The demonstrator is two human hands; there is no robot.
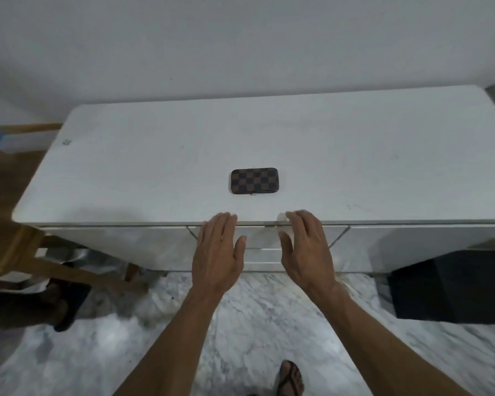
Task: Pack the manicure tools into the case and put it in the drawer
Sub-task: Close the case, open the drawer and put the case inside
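The case (254,180) lies shut and flat on the white desk (155,155), brown-and-black checks up, near the front edge and well clear of both hands. Left hand (216,252) and right hand (305,251) reach out side by side, palms down, fingers spread and holding nothing, a gap between them. Their fingertips are at the desk's front lip, just over the middle drawer (262,238), which sits closed between two other fronts. Below, marble floor (255,324); a sandalled foot (290,378) shows at the bottom, a wooden chair (26,258) to the left.
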